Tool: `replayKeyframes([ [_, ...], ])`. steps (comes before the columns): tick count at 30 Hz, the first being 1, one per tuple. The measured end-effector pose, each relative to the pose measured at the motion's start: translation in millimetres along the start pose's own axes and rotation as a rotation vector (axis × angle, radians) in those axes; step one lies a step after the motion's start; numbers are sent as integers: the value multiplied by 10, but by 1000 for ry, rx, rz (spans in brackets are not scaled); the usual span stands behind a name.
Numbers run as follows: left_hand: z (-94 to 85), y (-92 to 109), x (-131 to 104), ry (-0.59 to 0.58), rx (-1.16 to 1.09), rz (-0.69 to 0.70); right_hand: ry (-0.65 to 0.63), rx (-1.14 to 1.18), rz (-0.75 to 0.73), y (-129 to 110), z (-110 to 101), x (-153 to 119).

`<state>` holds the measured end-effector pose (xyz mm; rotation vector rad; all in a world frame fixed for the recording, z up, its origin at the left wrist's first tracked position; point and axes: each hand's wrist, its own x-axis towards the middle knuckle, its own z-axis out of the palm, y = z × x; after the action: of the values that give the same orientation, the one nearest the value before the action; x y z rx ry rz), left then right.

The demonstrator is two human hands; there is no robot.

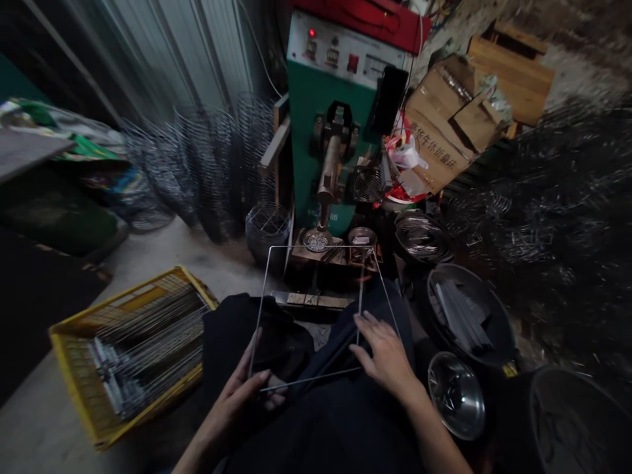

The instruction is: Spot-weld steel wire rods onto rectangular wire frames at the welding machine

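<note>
In front of the green machine [307, 99], a wire frame [320, 247] is gripped by the left hand [241, 390]; whether it is gripped by the right hand [386, 350] cannot be determined.

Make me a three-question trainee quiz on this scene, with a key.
1. True or false: the crate stands on the person's right.
2. Which colour is the front of the machine: A) yellow, B) green or C) blue?
3. What do the left hand and right hand hold between them?

Key: 1. False, it is on the left. 2. B. 3. A thin wire frame.
</note>
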<state>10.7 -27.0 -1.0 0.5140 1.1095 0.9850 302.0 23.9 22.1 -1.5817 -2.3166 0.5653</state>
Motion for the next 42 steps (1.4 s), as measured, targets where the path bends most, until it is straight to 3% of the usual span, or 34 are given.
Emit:
replayKeyframes([
  [3, 14, -33, 23, -9, 1, -29, -182, 180, -201, -225, 62, 78],
  [5, 13, -53, 20, -5, -13, -43, -236, 241, -279, -319, 77, 105],
  [10, -15, -66, -27, -8, -33, -4, -127, 117, -128, -297, 35, 70],
  [15, -15, -51, -48, -9, -55, 26, -166, 200, -252, -317, 40, 13],
  [26, 53, 29, -96, -3, -74, 72, -164, 193, -188, -297, 31, 20],
  [42, 10, -12, 117, 21, -97, 131, -170, 234, -227, -143, -11, 251],
])
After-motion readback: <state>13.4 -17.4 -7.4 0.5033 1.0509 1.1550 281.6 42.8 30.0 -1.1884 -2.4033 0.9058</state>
